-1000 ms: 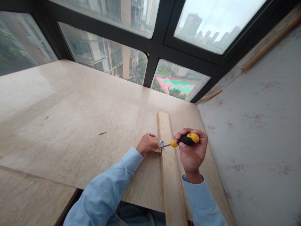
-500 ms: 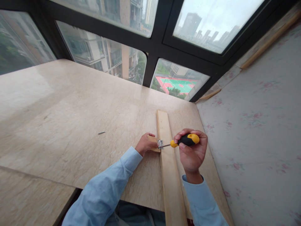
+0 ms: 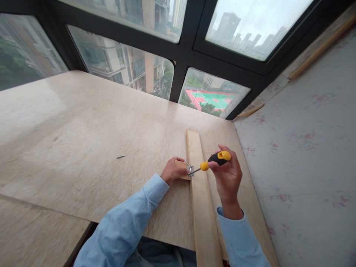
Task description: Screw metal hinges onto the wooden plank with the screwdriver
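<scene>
My right hand [image 3: 228,174] is closed on a yellow and black screwdriver [image 3: 218,159], its shaft slanting down to the left. The tip meets a small metal hinge [image 3: 190,170] near its lower edge. That hinge spans the joint between a long pale wooden board [image 3: 200,196] and a short wooden block [image 3: 182,164]. My left hand [image 3: 174,171] grips the block from the left, fingers over its far side and thumb close to the hinge. Any screw under the screwdriver tip is too small to make out.
A small thin metal piece [image 3: 121,157] lies on the marbled countertop [image 3: 83,148] to the left. Dark-framed windows [image 3: 180,55] rise along the back. A flowered wall [image 3: 306,167] borders the right side. The long board reaches past the counter's front edge.
My right hand has turned and shifted slightly, its fingers looser around the screwdriver, whose handle now tilts more steeply. My left hand stays on the block.
</scene>
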